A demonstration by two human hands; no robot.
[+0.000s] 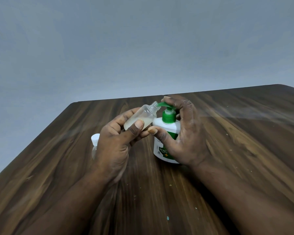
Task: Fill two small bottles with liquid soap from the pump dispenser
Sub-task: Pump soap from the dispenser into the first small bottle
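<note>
Small bottle: we see the clear small bottle (143,118) just above the middle of the frame, tilted, with its open threaded neck up against the tip of the green spout (161,104). Pale liquid sits in its lower part.
Left hand: our left hand (115,143) grips the small bottle's base, thumb across the front and fingers curled behind.
Pump dispenser: the white pump dispenser (168,117) with green collar stands on the table at centre frame, touching the bottle's side.
Right hand: our right hand (185,133) curls over the pump head from the right, index finger along the top of the spout and thumb reaching toward the small bottle. It covers much of the dispenser's label.
Second bottle: a capped bottle (95,139) with a white cap shows left of centre, mostly hidden behind the left hand; we cannot tell whether it stands or lies.
Table: the dark wooden table (227,150) fills the lower frame, with pale specks on it.
Wall: a plain grey-blue wall (126,48) fills the upper frame.
</note>
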